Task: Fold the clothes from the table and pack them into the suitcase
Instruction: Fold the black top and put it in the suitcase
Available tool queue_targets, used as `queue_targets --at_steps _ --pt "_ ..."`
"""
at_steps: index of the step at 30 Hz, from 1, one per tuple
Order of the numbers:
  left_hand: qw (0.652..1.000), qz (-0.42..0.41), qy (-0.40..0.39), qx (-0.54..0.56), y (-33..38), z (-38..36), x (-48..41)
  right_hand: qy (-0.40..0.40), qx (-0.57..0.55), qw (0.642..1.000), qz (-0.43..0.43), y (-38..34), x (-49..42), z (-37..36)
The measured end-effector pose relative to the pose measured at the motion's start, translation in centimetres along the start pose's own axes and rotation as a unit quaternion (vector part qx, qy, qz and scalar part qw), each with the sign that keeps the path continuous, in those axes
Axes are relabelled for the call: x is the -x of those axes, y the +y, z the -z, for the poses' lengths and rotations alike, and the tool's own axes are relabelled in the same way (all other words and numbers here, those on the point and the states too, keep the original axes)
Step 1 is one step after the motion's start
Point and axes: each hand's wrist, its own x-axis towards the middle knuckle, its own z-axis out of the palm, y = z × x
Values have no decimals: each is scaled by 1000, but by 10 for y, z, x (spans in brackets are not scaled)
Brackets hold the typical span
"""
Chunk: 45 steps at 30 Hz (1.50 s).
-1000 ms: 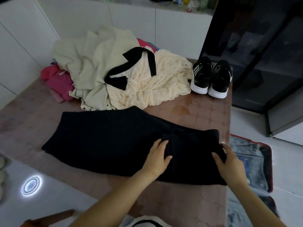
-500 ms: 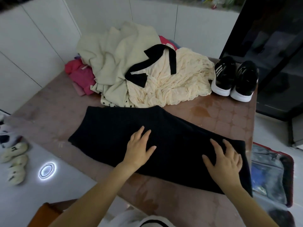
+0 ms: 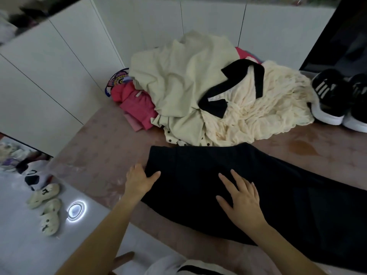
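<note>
Pinkish patterned worktop (image 3: 99, 155) carries a flat black knit garment (image 3: 288, 195) along its near edge, left hand (image 3: 139, 180) pinching its left end, thumb on top, right hand (image 3: 243, 201) flat and spread mid-cloth, bare surface leftward, heaped cream clothes (image 3: 188, 76) just behind.

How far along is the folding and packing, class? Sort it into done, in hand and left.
Done: no folded item shows. In hand: the black garment lies spread on the table, right hand flat on it, left hand at its left edge. Left: the cream clothes and the pink garment lie heaped, unfolded; the suitcase is out of view.
</note>
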Motion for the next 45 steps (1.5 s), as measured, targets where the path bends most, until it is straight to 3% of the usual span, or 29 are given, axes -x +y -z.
queue_targets --at_steps 4,11,14,16,18,19,20,24,26,29,33,38,40,42,45 --pt "986 8 -84 144 8 9 -7 -35 -27 999 -26 -21 -11 -10" --pt "990 -112 -55 59 37 27 32 -62 -22 998 -5 -34 -8 -7" --pt "980 -162 -79 89 62 36 63 -70 -174 982 12 -38 -3 8" --pt "965 -190 -131 124 84 34 90 -104 -371 923 -20 -46 4 26" --pt "952 -221 -176 119 104 19 116 -135 -558 817 -52 -51 9 40" --pt "947 -235 -192 105 113 10 129 -134 -609 778 -71 -51 10 44" --pt "942 -246 -207 90 120 0 140 -119 -625 765 -93 -48 11 45" --pt "922 -262 -263 111 134 -26 161 -32 -584 783 -209 -15 11 44" --pt "924 -280 -227 126 137 -32 161 -21 -551 801 -232 8 11 50" --pt "930 -341 -130 40 135 -46 156 7 -441 870 -221 42 10 64" --pt "912 -371 -128 -118 130 -78 152 2 -276 934 -227 72 14 70" --pt "885 -353 -130 -275 131 -118 158 68 -7 992 -102 86 39 55" --pt "881 -340 -126 -304 131 -124 158 -5 61 997 -52 90 46 46" --pt "880 -328 -135 -317 134 -124 157 -71 69 995 -27 97 52 37" --pt "881 -335 -132 -306 148 -124 162 -15 16 999 -27 117 61 44"
